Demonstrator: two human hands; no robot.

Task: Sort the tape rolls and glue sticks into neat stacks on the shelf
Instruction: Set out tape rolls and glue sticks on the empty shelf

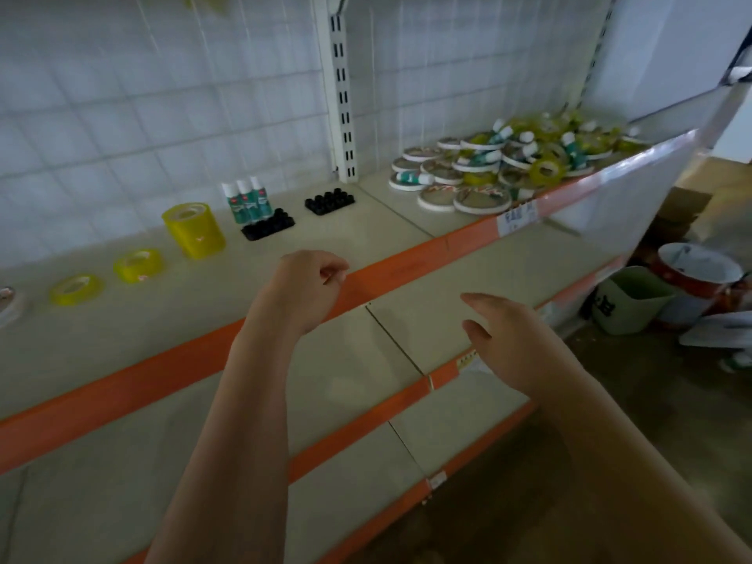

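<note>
A shelf point(366, 234) holds the sorting work, barely begun by the look of it. At left stand a tall stack of yellow tape rolls point(194, 230), two short yellow stacks point(138, 265) and three upright glue sticks point(247, 200) in a black tray point(268, 230). At right, a large mixed pile point(508, 164) of tape and glue remains. The left hand point(309, 284) is loosely curled and empty; the right hand point(508, 339) is open and empty.
</note>
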